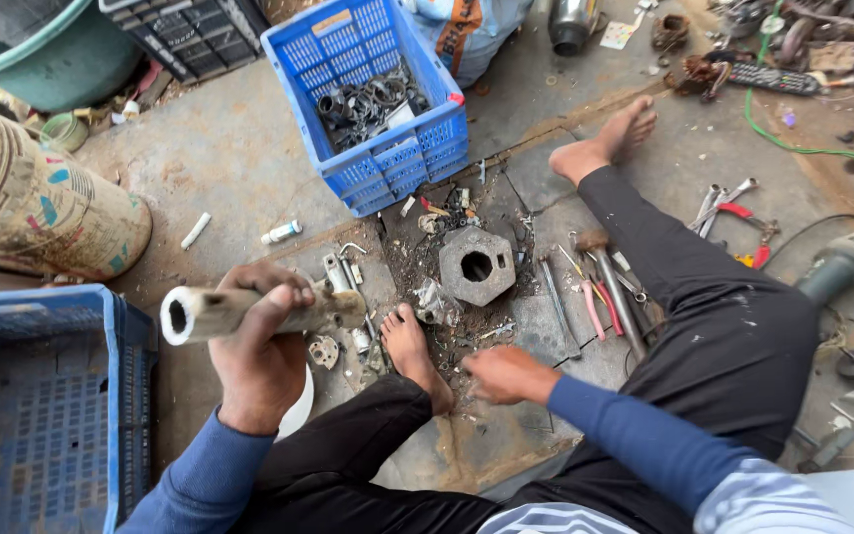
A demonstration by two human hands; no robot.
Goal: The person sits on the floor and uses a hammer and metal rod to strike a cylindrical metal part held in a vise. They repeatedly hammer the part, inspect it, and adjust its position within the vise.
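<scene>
Pipe (249,311): short, thick metal tube, grey and dirty, with a pale open end facing the camera.
Pose: nearly horizontal, lifted above the floor, open end to the left.
Hold: the left hand (261,351) wraps around its middle, with the fingers over the top.

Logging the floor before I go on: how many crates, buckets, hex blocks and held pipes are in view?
Blue plastic crates: 2, one with metal rings, one at lower left
Buckets or tubs: 2, one tan, one green
Hexagonal metal block: 1
Pipe gripped in left hand: 1
Total: 6
Right hand holds nothing I can make out.
</scene>
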